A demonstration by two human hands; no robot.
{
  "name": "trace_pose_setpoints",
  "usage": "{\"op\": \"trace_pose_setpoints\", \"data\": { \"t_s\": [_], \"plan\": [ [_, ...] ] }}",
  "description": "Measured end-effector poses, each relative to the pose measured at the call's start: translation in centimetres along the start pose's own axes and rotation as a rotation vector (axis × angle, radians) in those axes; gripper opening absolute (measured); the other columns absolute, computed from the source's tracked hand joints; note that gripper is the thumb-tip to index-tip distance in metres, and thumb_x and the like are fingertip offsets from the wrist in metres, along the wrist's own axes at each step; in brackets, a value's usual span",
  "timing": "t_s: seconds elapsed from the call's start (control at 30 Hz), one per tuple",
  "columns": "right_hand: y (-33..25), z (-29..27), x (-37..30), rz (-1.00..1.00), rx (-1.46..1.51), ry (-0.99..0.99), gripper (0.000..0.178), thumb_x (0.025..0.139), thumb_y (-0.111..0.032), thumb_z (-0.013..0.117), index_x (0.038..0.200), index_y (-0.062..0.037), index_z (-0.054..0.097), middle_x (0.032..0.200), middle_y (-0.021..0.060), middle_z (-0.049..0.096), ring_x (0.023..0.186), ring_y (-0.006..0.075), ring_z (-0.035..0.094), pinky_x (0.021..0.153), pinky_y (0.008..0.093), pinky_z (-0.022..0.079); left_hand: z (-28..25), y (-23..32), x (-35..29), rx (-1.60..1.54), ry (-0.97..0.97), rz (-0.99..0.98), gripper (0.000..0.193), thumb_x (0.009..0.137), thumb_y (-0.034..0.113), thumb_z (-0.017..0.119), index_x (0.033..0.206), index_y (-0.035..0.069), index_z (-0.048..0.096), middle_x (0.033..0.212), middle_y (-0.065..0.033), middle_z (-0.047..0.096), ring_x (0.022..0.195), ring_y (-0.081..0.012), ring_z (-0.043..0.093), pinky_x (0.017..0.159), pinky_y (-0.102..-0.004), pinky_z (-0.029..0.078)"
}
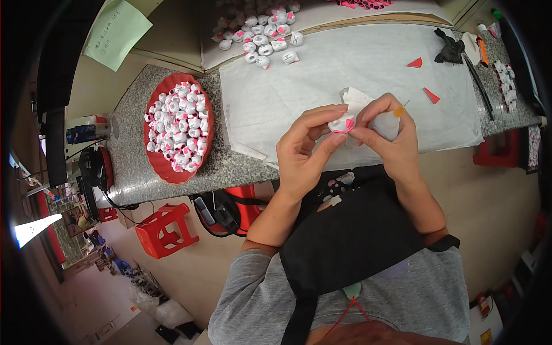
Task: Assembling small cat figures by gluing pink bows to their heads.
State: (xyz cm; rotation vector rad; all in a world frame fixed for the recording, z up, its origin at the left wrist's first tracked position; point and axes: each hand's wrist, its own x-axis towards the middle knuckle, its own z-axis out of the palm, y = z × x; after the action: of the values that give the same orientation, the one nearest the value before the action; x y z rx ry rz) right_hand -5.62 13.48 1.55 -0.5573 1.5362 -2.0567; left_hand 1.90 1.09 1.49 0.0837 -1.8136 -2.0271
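Between the fingertips of my left hand (307, 146) is a small white and pink figure piece (343, 123), its pink edge facing down. My right hand (394, 135) is wrapped round a small translucent glue bottle (385, 125) with an orange cap and a thin needle tip, which points up and away to the right. The right thumb and forefinger come close to the piece; whether they touch it I cannot tell. Behind my hands lies a crumpled white tissue (355, 99) on the white sheet (276, 98) covering the bench.
A red scalloped tray (165, 171) heaped with similar white and pink pieces stands at the left. More pieces (260, 40) lie at the far side. Two red scraps (431, 95), a black crumpled bag (449, 47) and an orange-handled tool (482, 52) are on the right.
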Motion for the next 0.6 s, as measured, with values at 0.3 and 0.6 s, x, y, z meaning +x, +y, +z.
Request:
{"op": "trace_pose_setpoints", "data": {
  "t_s": [0.3, 0.6],
  "plan": [
    [-1.0, 1.1, 0.1, 0.036, 0.092, -0.072, 0.025, 0.064, 0.002, 0.061, 0.088, 0.0011, 0.053, 0.065, 0.0027, 0.051, 0.061, 0.0076, 0.048, 0.052, 0.0185, 0.040, -0.5, 0.1, -0.4, -0.317, -0.055, -0.059, 0.024, 0.071, -0.007, 0.051, 0.094, -0.005, 0.048, 0.100, -0.0167, 0.049, 0.093, -0.0200, 0.048, 0.078, -0.0280, 0.041],
    [-0.2, 0.4, -0.1, -0.036, 0.105, -0.132, 0.021, 0.065, 0.001, 0.062, 0.084, 0.0020, 0.055, 0.067, 0.0049, 0.053, 0.057, 0.0074, 0.048, 0.051, 0.0182, 0.040, -0.9, -0.6, -0.3, -0.310, -0.119, 0.010, 0.022, 0.070, -0.008, 0.052, 0.092, -0.006, 0.051, 0.096, -0.0178, 0.052, 0.089, -0.0205, 0.051, 0.076, -0.0280, 0.043]
  ]
}}
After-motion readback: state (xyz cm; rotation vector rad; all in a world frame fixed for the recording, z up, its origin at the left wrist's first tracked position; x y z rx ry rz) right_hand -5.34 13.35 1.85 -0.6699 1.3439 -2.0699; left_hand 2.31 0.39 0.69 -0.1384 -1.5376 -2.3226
